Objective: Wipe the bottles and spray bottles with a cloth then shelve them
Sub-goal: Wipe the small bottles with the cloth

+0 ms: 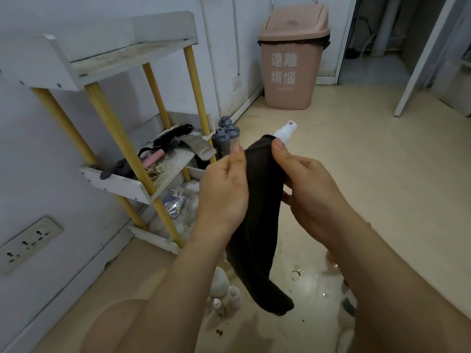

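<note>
A small white spray bottle [286, 132] is wrapped in a dark cloth [257, 225], with only its nozzle showing above. My right hand [303, 189] grips the cloth-covered bottle, thumb near the nozzle. My left hand [224, 189] pinches the cloth's upper edge beside it, and the cloth hangs down between my forearms. Several white bottles [224, 289] lie on the floor below my left arm. Grey-capped bottles [226, 133] stand by the white shelf rack [114, 184].
The rack with yellow posts stands against the left wall; its middle shelf holds dark straps and a pink item [153, 157]. A pink bin [290, 59] stands at the back wall. A wall socket [28, 242] is low left. Small objects [295, 275] lie on the beige floor.
</note>
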